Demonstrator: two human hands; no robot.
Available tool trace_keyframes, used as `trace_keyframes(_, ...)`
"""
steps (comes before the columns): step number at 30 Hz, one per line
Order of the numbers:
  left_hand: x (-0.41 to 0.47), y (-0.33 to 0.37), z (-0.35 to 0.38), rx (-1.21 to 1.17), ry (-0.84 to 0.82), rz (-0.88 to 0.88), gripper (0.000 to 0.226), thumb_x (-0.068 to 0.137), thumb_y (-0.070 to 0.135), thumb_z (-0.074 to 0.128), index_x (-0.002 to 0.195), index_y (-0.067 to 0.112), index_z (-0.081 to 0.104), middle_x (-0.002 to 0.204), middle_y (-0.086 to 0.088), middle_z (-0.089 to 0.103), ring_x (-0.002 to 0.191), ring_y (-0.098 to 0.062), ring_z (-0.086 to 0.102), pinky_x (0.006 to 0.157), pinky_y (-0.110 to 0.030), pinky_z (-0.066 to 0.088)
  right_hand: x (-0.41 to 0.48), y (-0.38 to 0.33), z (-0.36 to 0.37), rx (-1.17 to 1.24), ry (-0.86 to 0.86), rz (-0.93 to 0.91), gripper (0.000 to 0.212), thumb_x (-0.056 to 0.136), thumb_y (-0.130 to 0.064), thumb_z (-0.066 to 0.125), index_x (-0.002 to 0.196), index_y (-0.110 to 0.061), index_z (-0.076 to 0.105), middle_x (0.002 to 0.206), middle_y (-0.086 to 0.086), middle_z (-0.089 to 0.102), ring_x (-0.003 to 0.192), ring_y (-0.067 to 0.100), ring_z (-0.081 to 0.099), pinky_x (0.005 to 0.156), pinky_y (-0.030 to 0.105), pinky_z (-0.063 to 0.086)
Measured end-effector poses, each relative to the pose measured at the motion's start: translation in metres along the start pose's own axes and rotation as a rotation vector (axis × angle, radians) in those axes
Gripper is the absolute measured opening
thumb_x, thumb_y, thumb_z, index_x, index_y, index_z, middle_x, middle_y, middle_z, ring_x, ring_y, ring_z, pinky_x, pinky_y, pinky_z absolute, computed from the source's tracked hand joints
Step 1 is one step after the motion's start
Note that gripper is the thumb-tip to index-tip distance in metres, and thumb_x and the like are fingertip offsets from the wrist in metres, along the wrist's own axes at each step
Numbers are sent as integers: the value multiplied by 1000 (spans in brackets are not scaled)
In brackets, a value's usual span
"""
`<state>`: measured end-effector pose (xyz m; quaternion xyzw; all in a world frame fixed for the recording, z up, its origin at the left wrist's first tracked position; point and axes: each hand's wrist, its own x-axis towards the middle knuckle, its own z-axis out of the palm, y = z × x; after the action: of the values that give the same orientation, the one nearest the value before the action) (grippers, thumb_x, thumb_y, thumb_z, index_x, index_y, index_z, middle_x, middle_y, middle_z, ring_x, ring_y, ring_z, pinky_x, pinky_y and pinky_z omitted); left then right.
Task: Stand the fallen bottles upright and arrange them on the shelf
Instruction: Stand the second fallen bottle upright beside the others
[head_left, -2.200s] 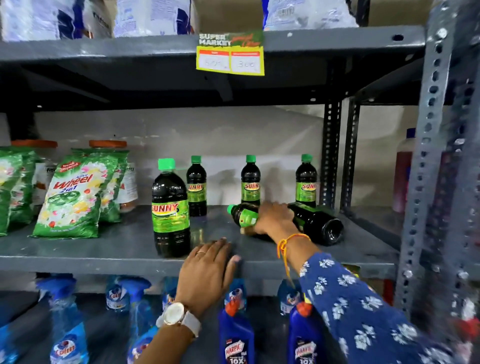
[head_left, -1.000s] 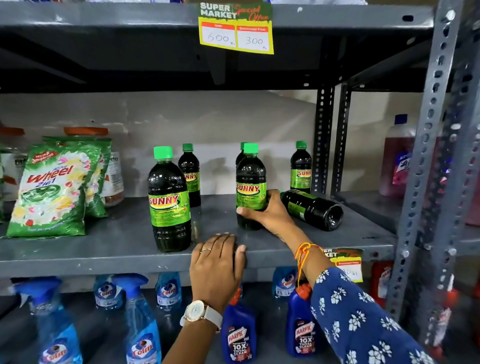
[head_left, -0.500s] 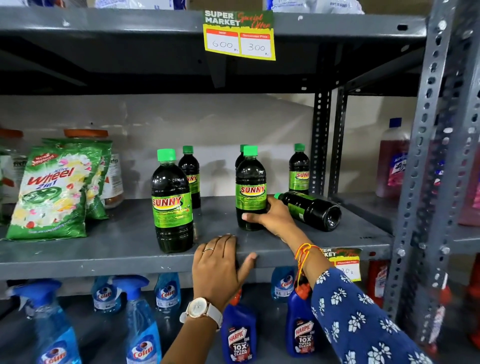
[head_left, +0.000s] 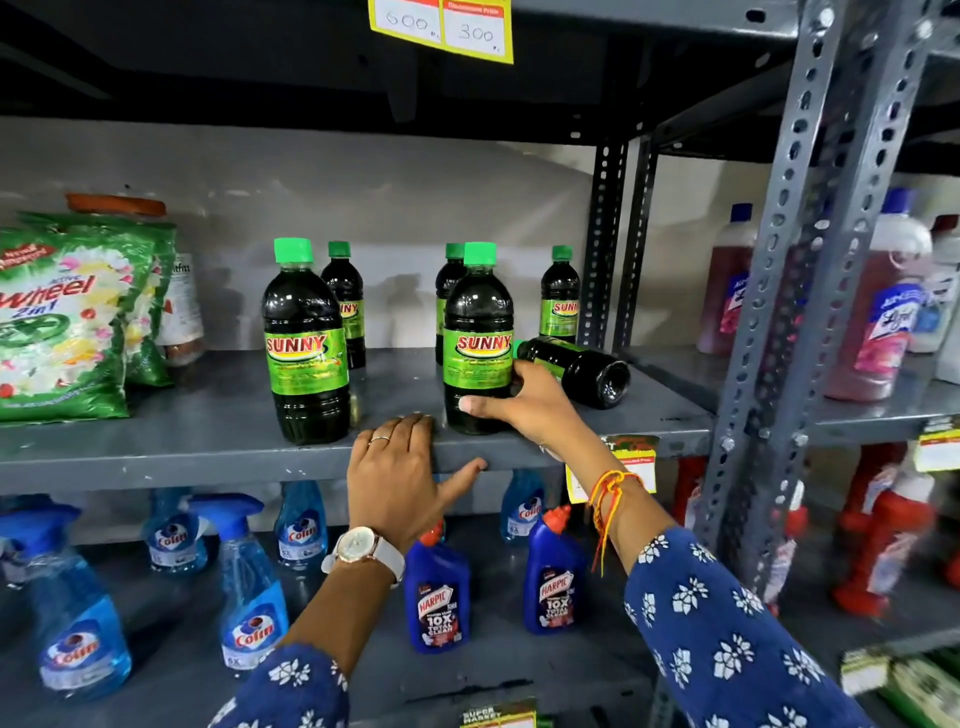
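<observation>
Dark Sunny bottles with green caps stand on the grey metal shelf (head_left: 208, 447). My right hand (head_left: 524, 402) grips the lower part of an upright Sunny bottle (head_left: 478, 332) near the shelf's front. Just right of it a fallen bottle (head_left: 582, 366) lies on its side, base toward me. Another upright front bottle (head_left: 305, 343) stands to the left. Three more upright bottles (head_left: 345, 296) (head_left: 451, 280) (head_left: 560, 301) line the back. My left hand (head_left: 400, 478) rests flat on the shelf's front edge, fingers spread, holding nothing.
Green Wheel detergent packs (head_left: 62, 322) stand at the shelf's left. A perforated upright post (head_left: 810, 260) borders the right, with pink cleaner bottles (head_left: 878, 312) beyond it. Blue Colin sprays (head_left: 249, 597) and Harpic bottles (head_left: 439, 597) fill the shelf below. A yellow price tag (head_left: 441, 26) hangs above.
My right hand lifted a fallen bottle upright and has drawn it toward the shelf's front, still gripping it. My left hand stayed on the shelf edge. One bottle still lies on its side.
</observation>
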<state>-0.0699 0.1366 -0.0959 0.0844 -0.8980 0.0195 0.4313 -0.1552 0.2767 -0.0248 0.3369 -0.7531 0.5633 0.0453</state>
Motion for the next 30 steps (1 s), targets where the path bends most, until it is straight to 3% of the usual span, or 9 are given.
trace_keyframes(3,0,1,-2,3,-10,-8,72,76,74,40,98,9,63,99,-11,71,89,-28,64,81,-38,45,-4,-2,-1,12,-8,6,36,61,-25,83,91,-29,64,93,-7,67,83,-7,58,64,3,43)
trace_keyframes(9,-1,2,-3,-4,-18,-19,74,77,73,38,102,8,64,103,-12,70,93,-29,64,85,-40,47,-6,-1,-2,51,-17,-7,30,62,-23,83,82,-33,63,87,-17,67,78,-14,59,64,3,44)
trace_keyframes(13,-2,3,-4,-5,-40,-34,74,78,72,37,104,8,63,105,-11,69,95,-30,62,88,-41,45,-5,2,-1,43,-23,-26,34,61,-30,82,87,-35,61,90,-18,66,85,-11,58,64,3,44)
trace_keyframes(19,-3,8,-9,-56,-82,-77,75,78,71,36,113,8,59,117,-12,65,107,-30,58,97,-43,39,-5,4,-3,45,-55,-31,45,62,-33,81,102,-28,61,104,-6,67,96,6,60,81,18,46)
trace_keyframes(21,-8,14,-11,-157,-7,-110,74,80,66,38,120,5,54,126,-16,59,116,-32,53,100,-46,37,-4,2,-9,70,-73,-10,56,63,-35,81,112,-20,58,113,-4,64,103,9,58,89,26,46)
trace_keyframes(24,-19,40,-11,-297,166,4,60,87,51,40,124,4,50,131,-17,54,122,-32,48,104,-42,35,6,-5,-41,129,154,-4,66,70,-37,75,125,-12,48,115,-4,54,101,10,56,79,17,46)
trace_keyframes(27,-13,87,-8,-426,123,260,46,92,43,38,121,10,52,124,-10,60,117,-24,52,103,-29,34,21,-8,-86,-107,400,-44,45,74,-29,72,114,-12,58,106,6,64,97,17,62,77,18,45)
trace_keyframes(29,3,116,-7,-422,33,299,47,91,47,37,117,12,56,119,-7,64,111,-23,58,97,-29,40,31,-6,-103,-382,369,7,43,73,-35,71,109,-14,60,106,8,67,97,22,62,75,21,44)
trace_keyframes(30,13,126,-6,-406,-1,284,51,90,48,37,117,11,57,119,-8,64,110,-23,59,94,-29,43,37,-3,-106,-533,301,61,52,71,-44,70,112,-14,58,110,11,66,101,26,61,79,25,46)
